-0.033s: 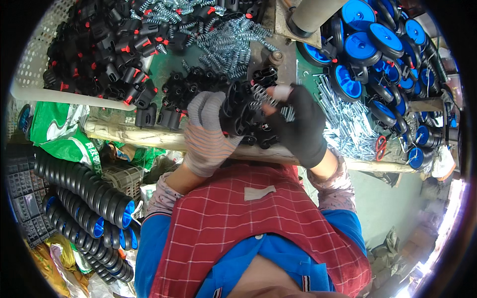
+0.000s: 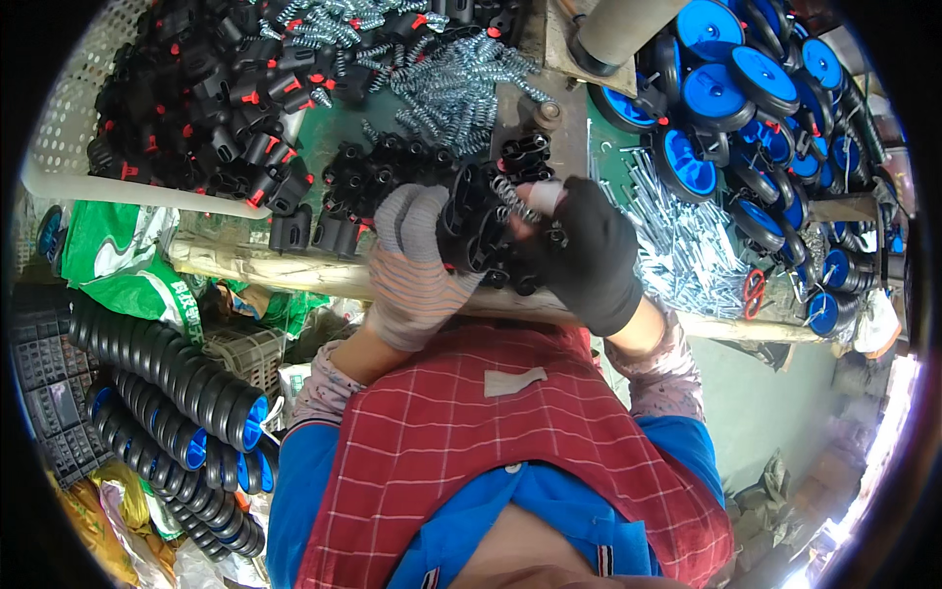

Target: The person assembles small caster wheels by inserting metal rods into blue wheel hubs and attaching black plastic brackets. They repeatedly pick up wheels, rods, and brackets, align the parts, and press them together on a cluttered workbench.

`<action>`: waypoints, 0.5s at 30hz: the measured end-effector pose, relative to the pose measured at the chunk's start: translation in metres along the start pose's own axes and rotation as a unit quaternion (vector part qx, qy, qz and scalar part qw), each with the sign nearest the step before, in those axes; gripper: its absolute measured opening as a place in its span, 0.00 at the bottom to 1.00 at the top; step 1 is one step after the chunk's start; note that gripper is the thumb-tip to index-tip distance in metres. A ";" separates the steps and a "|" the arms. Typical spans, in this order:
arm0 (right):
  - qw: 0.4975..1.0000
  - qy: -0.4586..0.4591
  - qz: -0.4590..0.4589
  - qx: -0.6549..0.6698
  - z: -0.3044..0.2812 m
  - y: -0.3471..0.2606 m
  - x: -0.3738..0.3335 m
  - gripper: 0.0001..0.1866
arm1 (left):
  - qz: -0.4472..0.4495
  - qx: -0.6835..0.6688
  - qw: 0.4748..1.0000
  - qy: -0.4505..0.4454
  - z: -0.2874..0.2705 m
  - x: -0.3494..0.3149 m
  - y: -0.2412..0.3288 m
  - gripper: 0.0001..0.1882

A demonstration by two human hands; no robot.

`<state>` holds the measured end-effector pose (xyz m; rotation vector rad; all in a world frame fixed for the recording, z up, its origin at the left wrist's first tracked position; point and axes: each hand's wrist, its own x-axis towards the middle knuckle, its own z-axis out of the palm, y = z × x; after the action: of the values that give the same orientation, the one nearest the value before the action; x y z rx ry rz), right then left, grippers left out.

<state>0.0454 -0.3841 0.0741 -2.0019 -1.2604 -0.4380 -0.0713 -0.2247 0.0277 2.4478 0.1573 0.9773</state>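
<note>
My left hand (image 2: pixel 417 265), in a pale striped glove, is closed on a black plastic housing (image 2: pixel 463 214) at the bench's front edge. A black glove with bare fingertips covers my right hand (image 2: pixel 592 257). Between those fingertips is a metal coil spring (image 2: pixel 510 198), tilted, with its far end at the housing; whether it sits inside I cannot tell. More black housings (image 2: pixel 378 167) stand beyond and around my hands. Farther back lies a heap of loose springs (image 2: pixel 446 93).
A white perforated crate (image 2: pixel 147 193) at left holds black parts with red tabs. Right of my hands lie long metal pins (image 2: pixel 687 240), red-handled scissors (image 2: pixel 753 293) and blue-hubbed wheels (image 2: pixel 711 90). A grey post (image 2: pixel 620 34) rises at the back. Rows of wheels (image 2: pixel 167 373) stand lower left.
My right hand has moved slightly left, bringing the spring closer to the black housing. My left hand has shifted very little and keeps its hold.
</note>
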 end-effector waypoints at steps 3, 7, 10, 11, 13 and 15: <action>0.999 0.018 -0.020 -0.037 0.009 0.003 -0.004 0.20 | -0.009 -0.019 1.000 0.007 -0.001 -0.002 0.004 0.40; 0.999 0.004 0.040 0.013 0.016 0.020 -0.002 0.17 | 0.019 -0.105 0.994 0.016 -0.009 0.001 0.004 0.42; 0.995 0.053 0.076 0.048 0.013 0.035 -0.001 0.15 | -0.052 -0.145 0.988 0.030 -0.024 0.015 -0.022 0.41; 0.991 0.063 0.101 0.066 0.012 0.040 -0.001 0.15 | -0.083 -0.156 0.984 0.023 -0.031 0.022 -0.037 0.41; 0.985 0.079 0.124 0.086 0.010 0.048 -0.005 0.13 | -0.228 -0.333 0.912 0.071 -0.038 0.034 -0.069 0.37; 0.986 0.048 0.137 0.076 0.010 0.052 -0.010 0.13 | -0.088 0.029 0.994 0.059 -0.048 0.060 -0.125 0.32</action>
<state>0.0858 -0.3967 0.0405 -1.9620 -0.9139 -0.2926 -0.0496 -0.0795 0.0332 2.3796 0.4408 1.0511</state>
